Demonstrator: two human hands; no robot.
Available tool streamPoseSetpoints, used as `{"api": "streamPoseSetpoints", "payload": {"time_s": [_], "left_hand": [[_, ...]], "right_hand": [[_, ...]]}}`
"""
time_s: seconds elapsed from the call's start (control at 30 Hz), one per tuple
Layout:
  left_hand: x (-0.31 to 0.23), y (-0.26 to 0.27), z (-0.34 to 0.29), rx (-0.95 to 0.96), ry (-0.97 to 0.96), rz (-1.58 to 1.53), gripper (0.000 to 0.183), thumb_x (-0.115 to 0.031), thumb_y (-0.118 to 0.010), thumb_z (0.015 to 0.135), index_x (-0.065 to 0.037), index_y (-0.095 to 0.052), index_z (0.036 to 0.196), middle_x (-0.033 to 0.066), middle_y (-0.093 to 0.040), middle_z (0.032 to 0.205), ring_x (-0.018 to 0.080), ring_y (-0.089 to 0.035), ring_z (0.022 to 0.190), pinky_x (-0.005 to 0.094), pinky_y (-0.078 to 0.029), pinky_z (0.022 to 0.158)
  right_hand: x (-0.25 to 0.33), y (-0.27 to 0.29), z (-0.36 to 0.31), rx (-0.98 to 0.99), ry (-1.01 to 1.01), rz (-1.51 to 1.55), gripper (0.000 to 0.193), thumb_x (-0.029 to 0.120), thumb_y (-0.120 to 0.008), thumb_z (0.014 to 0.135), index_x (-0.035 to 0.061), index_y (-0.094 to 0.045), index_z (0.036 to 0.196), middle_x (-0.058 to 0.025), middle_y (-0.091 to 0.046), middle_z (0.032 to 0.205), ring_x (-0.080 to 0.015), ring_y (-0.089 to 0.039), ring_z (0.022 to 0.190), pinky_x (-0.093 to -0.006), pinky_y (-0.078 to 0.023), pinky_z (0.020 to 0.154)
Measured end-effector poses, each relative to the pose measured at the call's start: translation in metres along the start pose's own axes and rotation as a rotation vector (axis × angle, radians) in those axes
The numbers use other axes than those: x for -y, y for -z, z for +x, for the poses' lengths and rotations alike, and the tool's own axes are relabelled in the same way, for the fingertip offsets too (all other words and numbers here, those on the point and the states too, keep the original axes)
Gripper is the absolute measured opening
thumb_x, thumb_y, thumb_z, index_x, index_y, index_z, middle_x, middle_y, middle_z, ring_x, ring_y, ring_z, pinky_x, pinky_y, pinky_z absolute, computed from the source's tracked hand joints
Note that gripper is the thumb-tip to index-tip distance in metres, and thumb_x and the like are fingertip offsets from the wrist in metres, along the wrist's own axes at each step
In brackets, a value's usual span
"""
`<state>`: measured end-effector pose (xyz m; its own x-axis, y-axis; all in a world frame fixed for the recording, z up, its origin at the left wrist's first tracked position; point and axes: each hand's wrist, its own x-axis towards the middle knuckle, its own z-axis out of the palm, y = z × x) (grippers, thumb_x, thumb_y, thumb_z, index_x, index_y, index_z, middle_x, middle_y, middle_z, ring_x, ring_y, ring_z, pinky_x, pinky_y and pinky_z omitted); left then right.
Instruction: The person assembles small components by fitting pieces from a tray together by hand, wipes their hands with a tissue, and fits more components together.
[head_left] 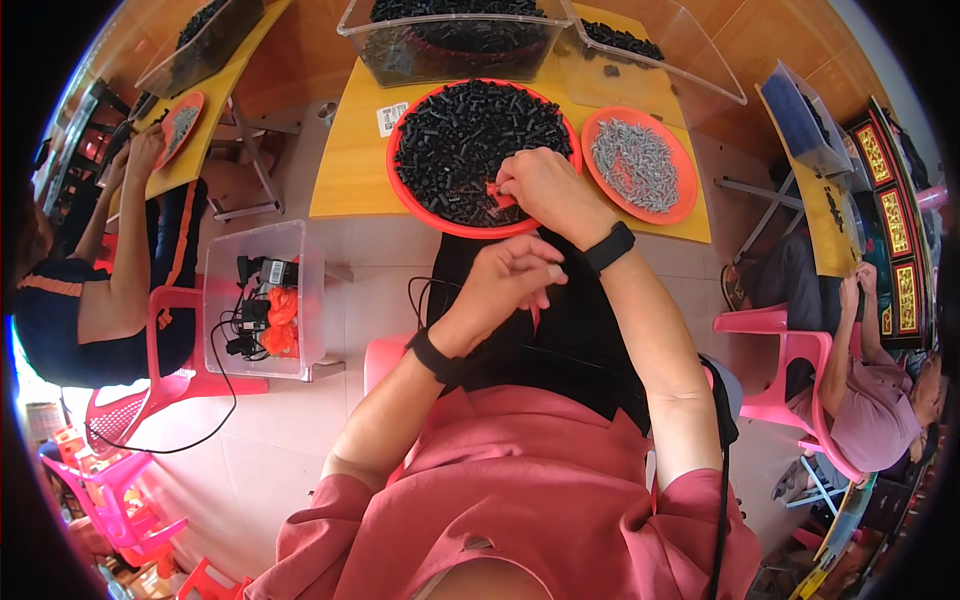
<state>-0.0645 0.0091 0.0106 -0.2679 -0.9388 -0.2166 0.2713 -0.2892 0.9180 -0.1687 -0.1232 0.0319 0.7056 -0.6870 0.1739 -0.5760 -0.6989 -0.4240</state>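
Note:
A round red basin (400, 190) full of small black plastic pieces (470, 130) stands on the yellow table in front of me. My right hand (548, 192) reaches over its near right part, fingers pinched together. Something red (497, 196) shows at those fingertips; what they hold is too small to make out. Closer to me, over my lap, my left hand (505, 285) is held in the air, its fingers loosely bent and apart, with nothing visible in them. Right of the basin sits an orange-red plate (688, 190) heaped with small silvery screw-like pieces (640, 165).
Clear plastic bins (455, 50) with black pieces stand at the table's back. A clear box (308, 250) with cables, adapters and orange bags is at my left. Co-workers sit at yellow tables on the left (100, 310) and right (870, 390). A black cable (723, 500) hangs along my right side.

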Motion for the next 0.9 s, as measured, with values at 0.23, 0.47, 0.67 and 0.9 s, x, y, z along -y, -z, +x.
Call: {"api": "streamPoseSetpoints", "payload": {"time_s": [0.23, 0.47, 0.67, 0.9], "left_hand": [[-0.004, 0.02, 0.01, -0.187, -0.174, -0.467, 0.021, -0.019, -0.056, 0.095, -0.008, -0.057, 0.113, 0.0081, -0.069, 0.104, 0.0069, -0.061, 0.069, 0.0181, -0.042, 0.056], [-0.001, 0.024, 0.01, -0.258, -0.219, -0.574, 0.024, -0.024, -0.054, 0.097, -0.009, -0.055, 0.116, 0.0066, -0.065, 0.117, 0.007, -0.061, 0.071, 0.0183, -0.042, 0.058], [0.004, 0.021, 0.01, -0.248, -0.202, -0.593, 0.02, -0.021, -0.057, 0.096, -0.009, -0.059, 0.111, 0.0013, -0.066, 0.102, 0.0054, -0.058, 0.068, 0.0171, -0.04, 0.056], [-0.002, 0.013, 0.009, -0.204, -0.27, -0.563, 0.019, -0.018, -0.057, 0.095, -0.006, -0.061, 0.11, 0.0002, -0.064, 0.094, 0.0047, -0.054, 0.071, 0.0172, -0.041, 0.06]], "right_hand": [[0.006, 0.006, -0.012, -0.226, -0.089, 0.264, 0.01, 0.005, -0.063, 0.077, -0.0013, -0.069, 0.082, -0.019, -0.066, 0.075, -0.0321, -0.066, 0.072, -0.0387, -0.053, 0.065], [0.04, 0.015, -0.056, -0.469, -0.271, 0.755, 0.015, -0.002, -0.068, 0.082, -0.0014, -0.064, 0.096, 0.0003, -0.066, 0.081, -0.0004, -0.056, 0.065, -0.0165, -0.043, 0.057], [0.065, 0.01, -0.07, -0.464, -0.225, 0.76, 0.02, -0.003, -0.064, 0.083, -0.0001, -0.059, 0.102, -0.0051, -0.068, 0.083, -0.0051, -0.063, 0.068, -0.019, -0.048, 0.06], [0.064, 0.014, -0.075, -0.511, -0.206, 0.707, 0.023, -0.005, -0.063, 0.082, 0.0008, -0.058, 0.104, -0.0058, -0.067, 0.081, -0.0083, -0.065, 0.068, -0.0211, -0.049, 0.059]]}}
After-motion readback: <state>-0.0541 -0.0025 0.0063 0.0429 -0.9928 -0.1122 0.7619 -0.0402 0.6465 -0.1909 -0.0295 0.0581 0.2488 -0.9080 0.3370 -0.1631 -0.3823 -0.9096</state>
